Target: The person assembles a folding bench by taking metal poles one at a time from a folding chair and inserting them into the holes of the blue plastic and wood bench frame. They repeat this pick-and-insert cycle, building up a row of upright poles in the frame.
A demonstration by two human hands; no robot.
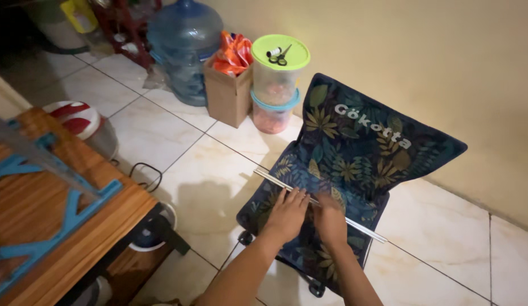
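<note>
Pressing palm-down on the dark leaf-patterned fabric folding chair [355,153], left hand [286,215] fingers spread flat, right hand [331,220] beside it, fingers curled over thin silver metal rod [269,177] across the seat.

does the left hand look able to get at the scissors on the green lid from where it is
Probably not without leaning forward. The left hand rests flat on the leaf-print chair seat, while the scissors lie on the green lid, beyond it by the wall. Nothing blocks the way.
</note>
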